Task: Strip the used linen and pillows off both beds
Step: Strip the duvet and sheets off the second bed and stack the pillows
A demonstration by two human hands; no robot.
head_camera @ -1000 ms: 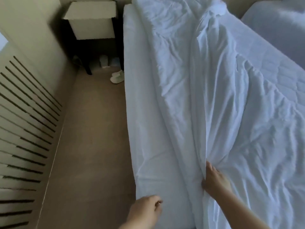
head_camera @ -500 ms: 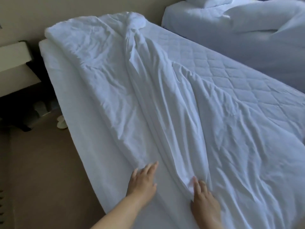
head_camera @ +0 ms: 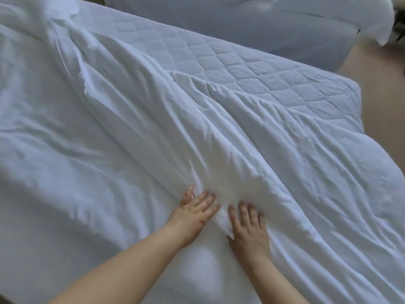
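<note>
left hand (head_camera: 194,212) flat, fingers spread, pressing white sheet (head_camera: 135,132), gripping nothing. right hand (head_camera: 248,229) just beside at 3 o'clock, likewise flat on sheet. bunched fold runs from hands toward 11 o'clock. quilted mattress pad (head_camera: 252,69) exposed at 1 o'clock; second bed (head_camera: 252,25) beyond at 12 o'clock.

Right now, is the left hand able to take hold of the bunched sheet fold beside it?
Probably yes. The left hand lies flat, touching the bunched sheet fold; nothing lies between them. The right hand rests on the fold's other side, not in its way.
</note>
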